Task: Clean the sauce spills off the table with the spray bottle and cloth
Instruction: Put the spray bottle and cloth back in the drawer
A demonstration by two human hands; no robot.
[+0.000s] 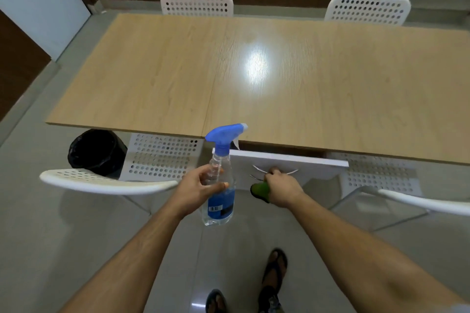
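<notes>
My left hand (201,187) grips a clear spray bottle (220,183) with a blue trigger head and blue label, held upright just short of the table's near edge. My right hand (281,189) is closed on a green cloth (260,190) bunched in the palm, and its fingers also touch the metal handle (259,169) of a white drawer front (312,168) under the table. The light wooden table (254,79) stretches ahead; no sauce spill shows on it, only a bright glare patch near the middle.
White perforated chairs stand at the near left (109,180), near right (407,185) and along the far side (197,4) (368,9). A black lined bin (95,151) sits on the floor at the left. My sandalled feet (273,269) are on grey tiles.
</notes>
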